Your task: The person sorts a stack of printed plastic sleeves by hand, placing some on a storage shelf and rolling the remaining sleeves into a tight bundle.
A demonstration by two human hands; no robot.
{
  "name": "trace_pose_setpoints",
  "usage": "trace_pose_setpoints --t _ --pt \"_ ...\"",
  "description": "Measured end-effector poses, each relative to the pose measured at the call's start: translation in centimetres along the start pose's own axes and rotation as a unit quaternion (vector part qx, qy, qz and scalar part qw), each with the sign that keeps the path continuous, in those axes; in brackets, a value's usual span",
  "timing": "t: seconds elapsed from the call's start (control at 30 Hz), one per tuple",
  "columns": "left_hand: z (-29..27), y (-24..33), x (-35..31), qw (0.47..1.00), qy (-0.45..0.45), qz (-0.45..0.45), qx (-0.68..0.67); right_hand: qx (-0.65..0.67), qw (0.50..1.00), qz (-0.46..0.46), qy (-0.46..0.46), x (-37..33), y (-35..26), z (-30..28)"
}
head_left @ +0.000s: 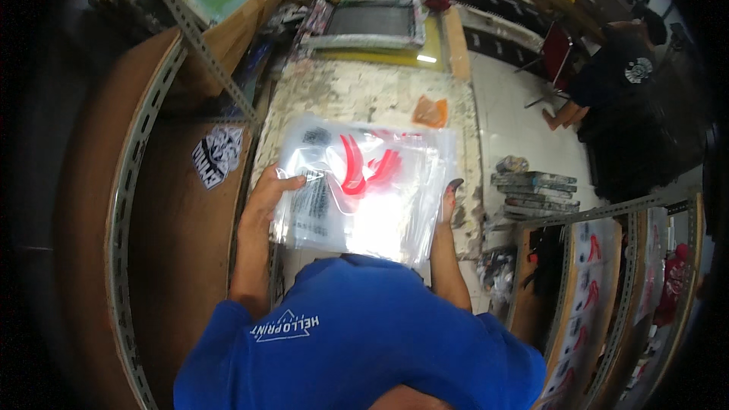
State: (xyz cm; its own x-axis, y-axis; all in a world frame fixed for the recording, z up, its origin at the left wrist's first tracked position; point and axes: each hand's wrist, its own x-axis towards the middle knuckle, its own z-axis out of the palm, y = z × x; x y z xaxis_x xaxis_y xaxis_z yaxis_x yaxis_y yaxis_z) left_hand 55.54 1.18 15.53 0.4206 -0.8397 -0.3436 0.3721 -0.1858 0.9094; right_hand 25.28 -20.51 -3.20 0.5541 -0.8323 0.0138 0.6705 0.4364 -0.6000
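A stack of clear plastic bags with red curved prints and dark printed lines lies level in front of my body, above the worn table. My left hand grips its left edge, thumb on top and the other fingers hidden underneath. At the right edge, my right hand holds the stack from the side. Something dark shows at that thumb's tip, and I cannot tell if it is ink or an object. Glare covers the lower middle of the plastic. Just beyond the stack, an orange piece rests on the table.
The stained table carries a framed screen at its far end. Metal-edged shelving stands at left. To the right are stacked frames, a rack of printed sheets and a person in dark clothes.
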Motion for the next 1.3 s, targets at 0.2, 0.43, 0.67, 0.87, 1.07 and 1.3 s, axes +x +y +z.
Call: trace_pose_setpoints --t 0.2,0.43,0.67,0.87,1.07,1.3 --pt "-5.9 -3.7 -0.1 0.998 0.036 0.002 0.048 -0.123 0.954 0.248 0.112 -1.7 5.0 4.7" --pt "-9.0 -4.4 -0.7 0.991 0.074 0.06 0.097 -0.361 0.908 0.206 -0.049 1.4 8.6 11.6" --pt "-12.1 -5.6 -2.5 0.942 0.235 0.213 0.11 -0.438 0.897 0.005 -0.055 3.4 9.4 18.8" --pt "-15.2 -11.0 -3.7 0.906 0.333 0.246 0.09 -0.46 0.874 -0.026 -0.154 3.0 11.9 16.5" --pt "-15.1 -11.8 -4.3 0.929 0.32 0.157 0.096 -0.476 0.849 -0.087 -0.21 2.2 14.4 15.1" --pt "-14.7 -11.6 -3.1 0.91 0.321 0.244 0.094 -0.539 0.799 -0.133 -0.231 1.5 14.4 16.0"
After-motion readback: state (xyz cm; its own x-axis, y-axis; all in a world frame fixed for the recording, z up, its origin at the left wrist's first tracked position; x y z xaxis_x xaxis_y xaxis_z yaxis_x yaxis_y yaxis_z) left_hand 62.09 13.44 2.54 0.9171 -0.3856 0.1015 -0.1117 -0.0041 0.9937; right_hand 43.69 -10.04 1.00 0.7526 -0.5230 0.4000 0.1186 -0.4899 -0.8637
